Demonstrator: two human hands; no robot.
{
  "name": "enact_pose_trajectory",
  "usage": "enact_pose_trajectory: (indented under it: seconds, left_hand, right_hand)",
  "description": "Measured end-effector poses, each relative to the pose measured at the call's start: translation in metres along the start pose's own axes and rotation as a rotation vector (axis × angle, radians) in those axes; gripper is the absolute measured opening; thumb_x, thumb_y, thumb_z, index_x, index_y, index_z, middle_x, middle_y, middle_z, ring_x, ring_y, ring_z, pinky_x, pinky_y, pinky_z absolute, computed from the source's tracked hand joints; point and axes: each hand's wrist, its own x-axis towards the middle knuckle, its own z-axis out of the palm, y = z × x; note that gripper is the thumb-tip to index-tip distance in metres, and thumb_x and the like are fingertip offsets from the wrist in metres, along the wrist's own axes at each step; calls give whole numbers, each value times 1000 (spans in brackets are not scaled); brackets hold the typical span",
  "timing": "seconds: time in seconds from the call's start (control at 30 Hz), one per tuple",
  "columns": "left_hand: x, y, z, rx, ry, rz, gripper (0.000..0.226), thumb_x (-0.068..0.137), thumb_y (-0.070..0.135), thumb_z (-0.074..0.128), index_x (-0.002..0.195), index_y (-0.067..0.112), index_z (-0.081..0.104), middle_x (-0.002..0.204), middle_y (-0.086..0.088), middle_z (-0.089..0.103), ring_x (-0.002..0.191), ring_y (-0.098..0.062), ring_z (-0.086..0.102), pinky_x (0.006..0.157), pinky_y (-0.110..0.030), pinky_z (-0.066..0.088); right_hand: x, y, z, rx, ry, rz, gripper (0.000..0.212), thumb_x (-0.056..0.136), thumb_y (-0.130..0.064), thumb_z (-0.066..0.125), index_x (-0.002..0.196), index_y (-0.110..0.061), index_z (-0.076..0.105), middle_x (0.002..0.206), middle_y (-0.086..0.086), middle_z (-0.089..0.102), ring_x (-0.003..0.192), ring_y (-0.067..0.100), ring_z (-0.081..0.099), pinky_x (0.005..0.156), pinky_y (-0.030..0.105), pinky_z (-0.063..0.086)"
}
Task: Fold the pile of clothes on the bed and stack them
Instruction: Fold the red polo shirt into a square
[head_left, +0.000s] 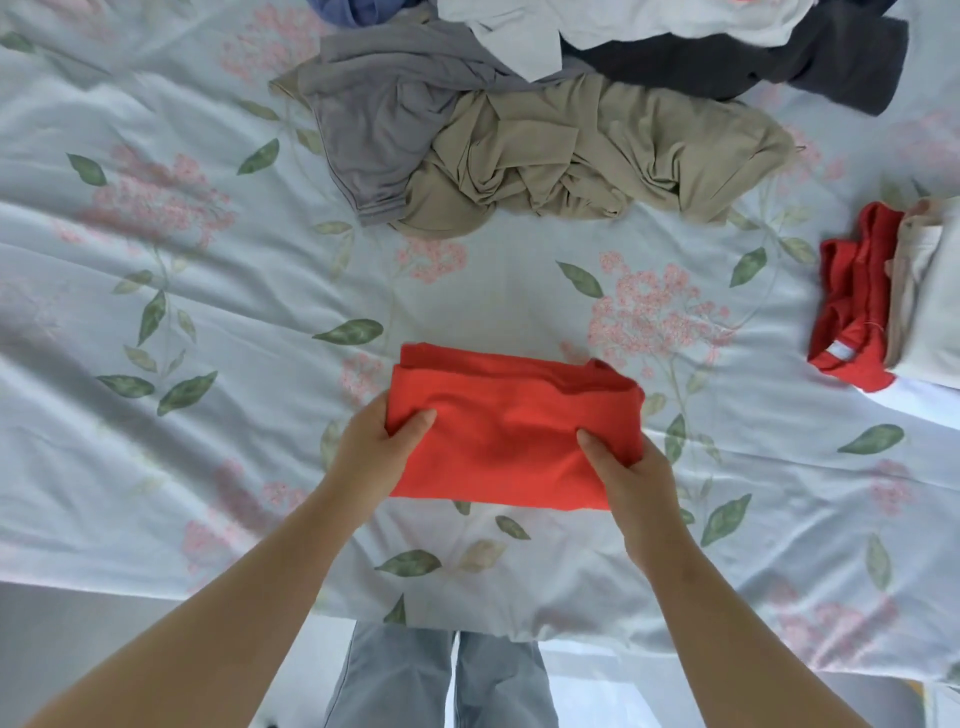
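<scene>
Forearms extended, left hand (376, 441) pinching, right hand (631, 475) pinching, thumbs uppermost

Soft, even daylight filled the room, and the flowered bedsheet (208, 312) looked pale and a little washed out. Broad, faint shadows lay in its wrinkles toward the left. Only a thin shadow sat under my left hand (371, 441) and right hand (631, 467). The red garment (509, 436) they gripped glowed strongly, its folds hard to read. The wide lens bowed the bed's near edge and stretched the corners. The unfolded pile (571, 145) at the top looked slightly soft.
</scene>
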Motion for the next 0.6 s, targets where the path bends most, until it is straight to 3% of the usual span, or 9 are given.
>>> enact_pose_trajectory:
  seconds: [0.07,0.17,0.23,0.3,0.37,0.47,0.6]
  left_hand:
    - [9,8,2,81,63,38,23,93,30,56,113,20,58,92,7,61,90,-19,58,74,-29,44]
    - [19,8,13,397,136,-9,33,97,31,46,126,16,50,104,3,58,102,-24,56,68,-24,36]
    - [16,8,21,537,287,35,45,95,30,46,138,18,39,133,-6,51,124,-30,46,91,-36,39]
    - [13,5,33,616,371,346,51,93,30,43,141,17,35,144,-11,43,134,-33,36,107,-47,26]
    - [14,-6,47,770,268,628,51,91,33,38,141,21,34,143,-11,45,135,-32,32,110,-48,18]
    - [27,-29,60,985,137,706,51,93,48,31,141,30,32,145,-7,44,137,-31,27,111,-52,15]
    - [47,-52,69,1037,180,757,50,92,50,36,139,32,36,144,-6,45,138,-33,26,112,-55,14]
  right_hand:
    - [9,-4,4,-8,56,1,9,89,-23,65,95,-21,59,85,-7,65,74,5,59,64,18,48]
    - [24,2,12,-296,188,51,40,92,-28,58,128,-20,44,123,5,58,103,20,55,89,38,45]
    - [24,2,20,-647,332,-50,55,93,-29,53,143,-22,31,146,5,40,130,28,37,109,48,28]
    - [19,2,33,-880,333,-361,53,94,-32,46,145,-24,33,152,6,33,136,31,32,110,50,21]
    - [22,13,45,-1056,235,-581,50,93,-40,37,141,-27,38,149,8,38,134,33,35,109,49,21]
    - [42,35,56,-1208,148,-533,54,90,-50,33,138,-29,44,146,9,42,132,39,40,105,59,29]
    - [62,55,61,-1227,154,-500,57,87,-55,34,141,-34,34,149,9,38,134,39,38,100,66,30]
